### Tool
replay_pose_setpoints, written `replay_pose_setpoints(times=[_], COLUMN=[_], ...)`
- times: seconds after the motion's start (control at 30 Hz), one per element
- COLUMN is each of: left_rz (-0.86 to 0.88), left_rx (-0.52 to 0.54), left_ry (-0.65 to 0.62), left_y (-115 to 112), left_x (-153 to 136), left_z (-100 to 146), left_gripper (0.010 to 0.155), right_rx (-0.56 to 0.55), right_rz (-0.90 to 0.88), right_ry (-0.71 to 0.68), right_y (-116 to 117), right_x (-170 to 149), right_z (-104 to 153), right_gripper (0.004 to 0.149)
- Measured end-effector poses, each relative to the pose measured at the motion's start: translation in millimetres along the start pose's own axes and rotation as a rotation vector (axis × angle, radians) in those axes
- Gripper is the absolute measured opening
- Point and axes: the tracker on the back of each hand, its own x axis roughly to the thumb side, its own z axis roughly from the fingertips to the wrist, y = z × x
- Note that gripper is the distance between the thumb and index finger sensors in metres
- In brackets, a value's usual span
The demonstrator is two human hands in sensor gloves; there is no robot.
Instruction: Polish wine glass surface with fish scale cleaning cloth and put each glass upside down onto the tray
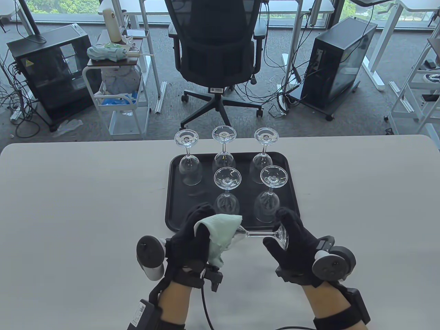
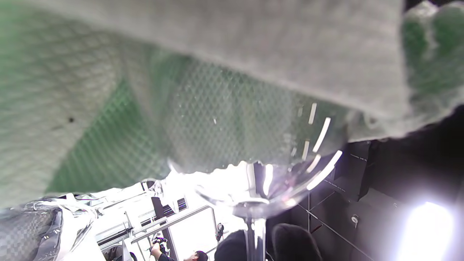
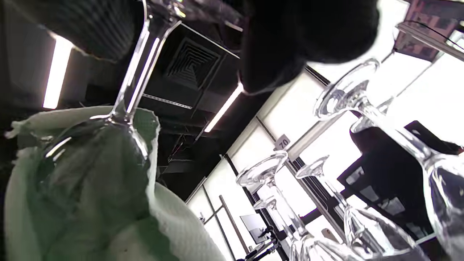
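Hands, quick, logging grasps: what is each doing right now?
Left hand: grips the cloth around the wine glass bowl.
Right hand: holds that glass's base.

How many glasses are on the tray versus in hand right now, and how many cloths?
Glasses upside down on the tray: 5
Glass in hand: 1, held on its side
Cloth: 1, wrapped round that glass's bowl
Total: 6 glasses, 1 cloth

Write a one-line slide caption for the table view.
Left hand wraps cloth around sixth wine glass; five stand inverted on tray.
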Motion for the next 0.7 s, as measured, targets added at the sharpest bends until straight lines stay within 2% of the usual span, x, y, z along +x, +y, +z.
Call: replay_pose_setpoints(times=[0.1,0.17,0.3,0.33,0.4,0.53,0.57,0.6,0.7], left_rz=[-0.039,-0.048,0.04,0.048,0.046,-0.043,-0.065,-0.082,-0.063], left_rx=[0.012,0.007,-0.007,-0.014,-0.025,-0.02,-0.004,0.0,-0.005], left_ry=[-0.065,-0.05,0.007,0.018,0.019,-0.066,-0.086,-0.083,-0.043], left_y=[-1,1,1,1,-2,-5,-5,-4,-2], left_x=[1,-3,-8,-8,-5,0,2,2,0], left_z=[0,-1,-1,-1,0,0,0,-1,-1], left_gripper=[0.059,0.058,0.058,0.057,0.058,0.059,0.059,0.058,0.057], right_rx=[0.097,0.111,0.043,0.023,-0.005,0.086,0.11,0.117,0.09], right_rz=[-0.18,-0.138,0.16,0.193,0.167,-0.154,-0.197,-0.18,0.014], right_ry=[0.229,0.168,-0.15,-0.186,-0.158,0.191,0.225,0.188,0.032], right_y=[4,3,-2,-3,-4,-1,1,1,-1], right_x=[-8,-7,4,5,3,-9,-11,-11,-7], right_z=[1,1,3,3,4,3,4,3,2], right_gripper=[0.077,0.08,0.09,0.091,0.086,0.079,0.079,0.08,0.087])
